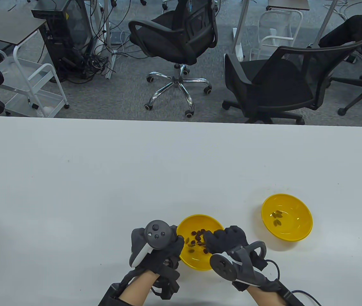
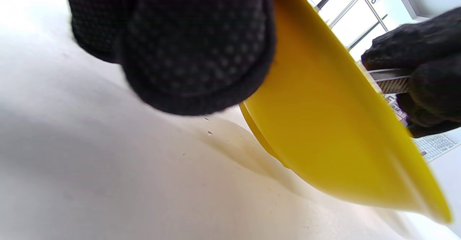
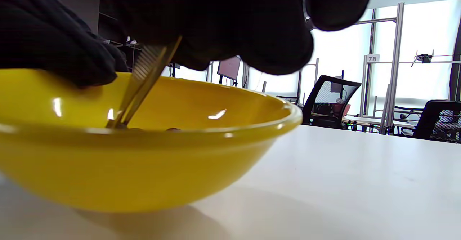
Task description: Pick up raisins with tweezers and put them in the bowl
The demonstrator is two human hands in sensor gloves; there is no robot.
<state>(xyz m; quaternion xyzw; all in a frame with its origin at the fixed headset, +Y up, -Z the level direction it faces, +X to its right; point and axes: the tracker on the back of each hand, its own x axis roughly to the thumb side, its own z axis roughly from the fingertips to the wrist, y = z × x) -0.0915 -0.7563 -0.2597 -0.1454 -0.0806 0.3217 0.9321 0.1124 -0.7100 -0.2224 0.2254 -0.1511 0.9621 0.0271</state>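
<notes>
While the table view hides them, the right wrist view shows tweezers pinched by the right hand, tips among raisins in the near bowl; left hand grips its rim

Bright even light; window glare behind; near gloves blurred in wrist views.

Left hand's gloved fingers hang in from the top, dotted grip fabric filling a big chunk of the frame, right up against the outer wall of the yellow bowl — looks like touching near the rim. The bowl runs tilted across the view, sitting on the white table. Over its far edge the right hand pinches the ridged metal tweezers — tips hidden.
</notes>
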